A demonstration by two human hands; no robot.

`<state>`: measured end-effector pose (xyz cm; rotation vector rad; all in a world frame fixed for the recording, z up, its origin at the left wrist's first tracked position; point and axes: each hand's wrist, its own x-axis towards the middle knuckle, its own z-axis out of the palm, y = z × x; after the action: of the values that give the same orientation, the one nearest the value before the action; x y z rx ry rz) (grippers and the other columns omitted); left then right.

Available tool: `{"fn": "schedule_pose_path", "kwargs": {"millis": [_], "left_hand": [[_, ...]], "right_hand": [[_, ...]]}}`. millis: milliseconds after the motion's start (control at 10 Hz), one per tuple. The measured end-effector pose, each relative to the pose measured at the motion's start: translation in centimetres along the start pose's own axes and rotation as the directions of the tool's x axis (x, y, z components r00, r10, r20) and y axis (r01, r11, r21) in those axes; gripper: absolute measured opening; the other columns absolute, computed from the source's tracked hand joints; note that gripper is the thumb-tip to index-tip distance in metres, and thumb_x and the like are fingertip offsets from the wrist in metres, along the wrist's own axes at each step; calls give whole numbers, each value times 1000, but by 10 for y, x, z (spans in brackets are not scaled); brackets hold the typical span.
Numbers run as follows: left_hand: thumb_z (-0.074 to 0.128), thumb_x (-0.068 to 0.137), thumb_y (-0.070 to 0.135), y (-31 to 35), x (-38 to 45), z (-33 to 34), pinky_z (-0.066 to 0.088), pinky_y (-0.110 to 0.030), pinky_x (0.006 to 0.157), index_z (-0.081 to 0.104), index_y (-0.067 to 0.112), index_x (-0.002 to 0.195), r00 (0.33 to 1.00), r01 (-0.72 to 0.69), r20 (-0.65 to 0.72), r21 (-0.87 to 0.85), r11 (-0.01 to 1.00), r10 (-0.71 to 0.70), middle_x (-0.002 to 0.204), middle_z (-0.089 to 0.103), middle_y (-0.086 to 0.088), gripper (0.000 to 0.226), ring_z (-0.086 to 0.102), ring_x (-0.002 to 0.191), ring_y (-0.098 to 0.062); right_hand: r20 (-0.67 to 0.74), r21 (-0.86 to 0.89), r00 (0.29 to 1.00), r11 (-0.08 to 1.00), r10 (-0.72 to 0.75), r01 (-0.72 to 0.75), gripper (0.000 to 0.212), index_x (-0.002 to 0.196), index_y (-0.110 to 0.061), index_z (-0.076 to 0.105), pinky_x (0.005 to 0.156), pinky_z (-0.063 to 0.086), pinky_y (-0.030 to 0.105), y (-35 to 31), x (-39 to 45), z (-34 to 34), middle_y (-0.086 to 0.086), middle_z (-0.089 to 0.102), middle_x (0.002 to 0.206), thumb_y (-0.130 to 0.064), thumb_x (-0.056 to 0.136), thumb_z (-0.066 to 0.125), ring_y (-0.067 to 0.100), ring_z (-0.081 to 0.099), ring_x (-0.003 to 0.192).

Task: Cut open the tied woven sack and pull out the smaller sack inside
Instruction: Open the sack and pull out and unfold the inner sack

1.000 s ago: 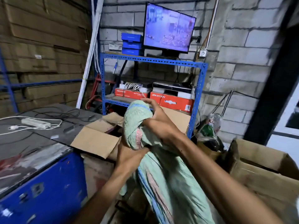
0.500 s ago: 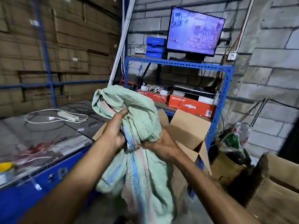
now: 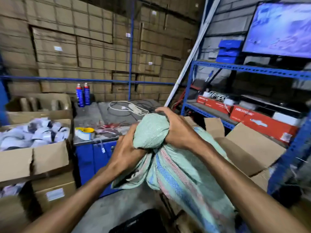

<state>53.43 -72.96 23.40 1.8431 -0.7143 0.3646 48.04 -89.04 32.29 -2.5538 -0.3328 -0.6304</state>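
Woven sack (image 3: 175, 167): pale green weave with blue and pink stripes, centre of frame, held up in the air in front of the table (image 3: 104, 121). Top bunched into a rounded knob; below the knob the cloth narrows to a neck, then spreads and hangs toward the lower right of the frame. Whether a tie sits at the neck: cannot tell, hidden by the hands.

Right hand (image 3: 178, 132): wrapped over the right side and top of the knob, fingers (image 3: 162, 111) curled tight on the cloth. Forearm runs to the lower right corner.

Left hand (image 3: 126, 150): clamped on the left side of the neck just under the knob, fingers closed into the cloth; their tips are hidden behind the sack. Forearm runs to the lower left corner.

Table: dark top on a blue base, centre-left. On it: a white power strip (image 3: 134, 109) with coiled cord near the far edge, two blue spray cans (image 3: 83, 95) upright at the far left corner, a yellow item (image 3: 88, 130) at the near edge, red smears on the surface.

Left of frame: open cardboard box (image 3: 35, 158) filled with pale wrapped items. Right of the sack: open brown cartons (image 3: 249, 148). Upper right: blue metal shelf (image 3: 252, 69) carrying a lit monitor (image 3: 279, 29), small blue boxes (image 3: 228, 51), and red boxes (image 3: 262, 121) on the lower level. Background, upper left: wall of stacked cartons (image 3: 84, 47).
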Motion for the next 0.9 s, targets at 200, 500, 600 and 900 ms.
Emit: {"fn": "schedule_pose_path", "kwargs": {"millis": [200, 500, 600, 900], "left_hand": [[63, 75, 3, 0, -31, -126, 52, -11, 69, 68, 15, 101, 866, 169, -457, -115, 979, -203, 85, 73, 16, 30, 66, 77, 5], [56, 77, 22, -4, -122, -202, 57, -23, 68, 74, 16, 73, 759, 280, -172, -785, 553, -628, 75, 74, -4, 20, 66, 79, -21], [50, 94, 19, -29, -150, -266, 50, -22, 86, 70, 20, 81, 666, 333, -330, -671, 662, -669, 85, 72, 1, 24, 62, 88, -17], [76, 75, 24, -102, -270, -392, 57, -37, 87, 69, 5, 105, 153, 488, -631, -621, 613, -761, 100, 72, -7, 36, 69, 90, -16]], "right_hand": [[163, -98, 982, 989, -91, 108, 119, 143, -48, -2, 115, -4, 34, -31, -21, 25, -11, 0, 158, -71, 53, 71, 2, -5, 143], [301, 647, 951, 749, -77, -144, 42, 136, 14, 29, 86, 40, 10, -132, 13, 176, 36, 33, 142, 11, 94, 31, 28, 41, 124], [352, 663, 920, 647, 174, -376, 41, 132, 23, 18, 64, 30, -8, -184, 40, 243, 46, 21, 141, 16, 92, 28, 32, 40, 124], [534, 735, 798, 621, -280, -274, 49, 132, -9, 44, 97, 44, 22, -313, 22, 372, 16, 54, 134, -8, 87, 61, 7, 53, 110]]}}
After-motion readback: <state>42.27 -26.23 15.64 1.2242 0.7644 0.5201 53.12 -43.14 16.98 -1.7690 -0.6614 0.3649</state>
